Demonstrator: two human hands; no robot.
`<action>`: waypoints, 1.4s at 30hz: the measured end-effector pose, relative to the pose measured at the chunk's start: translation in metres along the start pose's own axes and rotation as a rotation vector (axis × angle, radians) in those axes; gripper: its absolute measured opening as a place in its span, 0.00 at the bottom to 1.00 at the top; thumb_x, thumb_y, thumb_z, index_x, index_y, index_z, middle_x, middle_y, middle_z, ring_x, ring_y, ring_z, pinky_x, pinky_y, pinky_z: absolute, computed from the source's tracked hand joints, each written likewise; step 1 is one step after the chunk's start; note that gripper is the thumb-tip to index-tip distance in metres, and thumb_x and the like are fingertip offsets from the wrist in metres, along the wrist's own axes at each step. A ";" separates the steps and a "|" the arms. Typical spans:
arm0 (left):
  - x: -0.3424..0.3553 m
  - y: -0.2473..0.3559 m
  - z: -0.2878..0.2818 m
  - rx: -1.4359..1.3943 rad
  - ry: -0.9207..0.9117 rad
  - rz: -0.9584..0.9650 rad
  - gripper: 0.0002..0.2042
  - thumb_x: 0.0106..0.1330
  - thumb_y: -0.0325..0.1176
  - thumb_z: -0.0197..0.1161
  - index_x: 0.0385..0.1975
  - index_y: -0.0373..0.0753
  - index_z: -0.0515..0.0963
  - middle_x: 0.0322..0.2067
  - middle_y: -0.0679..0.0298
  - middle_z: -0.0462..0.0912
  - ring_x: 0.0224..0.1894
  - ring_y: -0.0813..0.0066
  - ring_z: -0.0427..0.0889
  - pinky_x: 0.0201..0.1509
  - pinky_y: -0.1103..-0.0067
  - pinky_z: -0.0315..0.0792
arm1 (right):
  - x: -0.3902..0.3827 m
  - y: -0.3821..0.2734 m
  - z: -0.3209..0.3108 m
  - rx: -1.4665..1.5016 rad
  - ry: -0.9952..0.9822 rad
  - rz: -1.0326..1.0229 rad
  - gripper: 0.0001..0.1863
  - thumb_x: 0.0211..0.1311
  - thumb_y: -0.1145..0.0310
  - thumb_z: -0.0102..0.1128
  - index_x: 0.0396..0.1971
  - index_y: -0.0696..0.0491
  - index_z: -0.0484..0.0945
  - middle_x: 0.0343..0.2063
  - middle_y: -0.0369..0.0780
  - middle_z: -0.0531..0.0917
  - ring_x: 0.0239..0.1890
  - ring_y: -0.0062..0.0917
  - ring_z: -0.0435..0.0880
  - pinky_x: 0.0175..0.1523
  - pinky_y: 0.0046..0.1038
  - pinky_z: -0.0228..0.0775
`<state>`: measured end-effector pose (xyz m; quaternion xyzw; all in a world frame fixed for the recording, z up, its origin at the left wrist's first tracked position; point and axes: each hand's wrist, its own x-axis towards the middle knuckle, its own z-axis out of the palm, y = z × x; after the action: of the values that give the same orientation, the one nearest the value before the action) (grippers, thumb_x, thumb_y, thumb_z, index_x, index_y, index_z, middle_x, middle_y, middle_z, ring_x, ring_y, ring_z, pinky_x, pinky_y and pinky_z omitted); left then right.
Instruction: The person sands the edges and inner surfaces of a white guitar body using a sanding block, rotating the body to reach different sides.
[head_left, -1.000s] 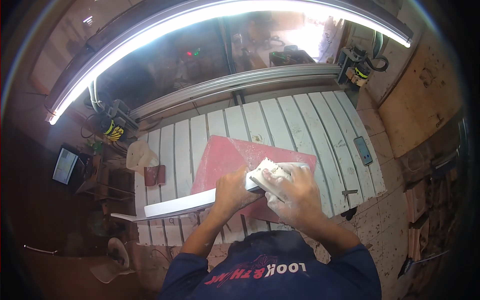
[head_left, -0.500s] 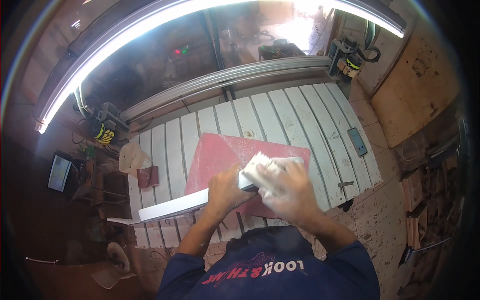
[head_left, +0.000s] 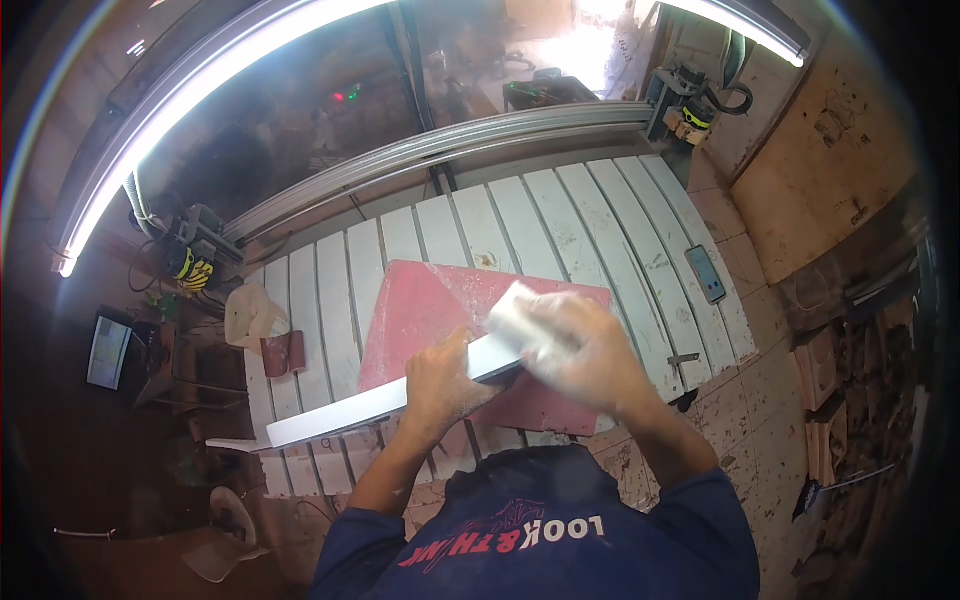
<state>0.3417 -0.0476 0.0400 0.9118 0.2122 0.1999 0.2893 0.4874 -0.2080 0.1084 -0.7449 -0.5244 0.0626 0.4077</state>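
Observation:
A long white strip point(head_left: 340, 415) lies across a red board point(head_left: 420, 310) on the white slatted bench point(head_left: 560, 220). My left hand point(head_left: 440, 385) presses down on the middle of the strip and holds it. My right hand point(head_left: 585, 350) is blurred and grips a folded pale sheet, perhaps sandpaper or cloth point(head_left: 510, 310), against the strip's right end.
A phone point(head_left: 708, 274) lies on the slats at the right. A pale cloth point(head_left: 250, 312) and a dark red roll point(head_left: 282, 352) sit at the bench's left edge. A metal rail point(head_left: 450, 150) runs along the back. A small screen point(head_left: 108, 352) glows at far left.
My right hand has slid along the strip's right end with the pale sheet, back and forth. My left hand stays pressed on the strip. The view has shifted slightly.

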 end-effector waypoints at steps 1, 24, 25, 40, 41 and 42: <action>-0.004 -0.003 0.004 -0.048 0.037 0.039 0.27 0.44 0.52 0.81 0.32 0.37 0.77 0.25 0.51 0.85 0.28 0.51 0.87 0.32 0.62 0.78 | -0.002 -0.017 -0.004 -0.001 -0.062 -0.015 0.25 0.58 0.68 0.69 0.57 0.57 0.81 0.50 0.47 0.86 0.50 0.34 0.86 0.59 0.32 0.76; -0.025 0.009 0.010 0.041 -0.062 0.026 0.25 0.35 0.34 0.79 0.36 0.40 0.77 0.24 0.55 0.82 0.28 0.53 0.85 0.31 0.65 0.76 | -0.019 0.234 -0.016 0.388 -0.371 0.703 0.28 0.51 0.70 0.71 0.56 0.58 0.83 0.48 0.44 0.88 0.48 0.29 0.86 0.56 0.29 0.77; -0.024 0.007 0.010 0.050 -0.064 0.008 0.25 0.34 0.35 0.79 0.36 0.40 0.77 0.23 0.55 0.82 0.28 0.53 0.85 0.31 0.65 0.76 | -0.015 0.237 -0.011 0.324 -0.348 0.736 0.28 0.51 0.70 0.71 0.56 0.58 0.84 0.46 0.45 0.89 0.47 0.29 0.87 0.55 0.29 0.78; -0.016 0.001 0.003 0.019 -0.052 -0.103 0.24 0.34 0.35 0.79 0.34 0.38 0.79 0.25 0.52 0.83 0.29 0.50 0.85 0.33 0.65 0.77 | -0.046 0.100 0.031 0.377 0.202 0.439 0.24 0.53 0.74 0.71 0.52 0.61 0.82 0.47 0.45 0.86 0.50 0.29 0.85 0.54 0.31 0.78; -0.014 0.001 0.003 0.026 -0.065 -0.095 0.24 0.34 0.34 0.79 0.34 0.38 0.78 0.25 0.52 0.83 0.29 0.50 0.85 0.33 0.65 0.77 | -0.052 0.075 0.034 0.339 0.234 0.285 0.24 0.53 0.74 0.72 0.52 0.61 0.82 0.47 0.45 0.85 0.51 0.30 0.84 0.56 0.32 0.77; -0.014 0.001 0.003 0.029 -0.065 -0.099 0.24 0.34 0.34 0.79 0.34 0.38 0.78 0.25 0.52 0.83 0.29 0.50 0.85 0.33 0.65 0.77 | -0.055 0.063 0.037 0.306 0.265 0.125 0.24 0.53 0.73 0.72 0.53 0.61 0.81 0.48 0.46 0.85 0.52 0.30 0.84 0.57 0.33 0.76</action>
<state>0.3318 -0.0566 0.0355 0.9103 0.2503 0.1524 0.2924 0.4902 -0.2413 0.0230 -0.7071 -0.4032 0.0684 0.5768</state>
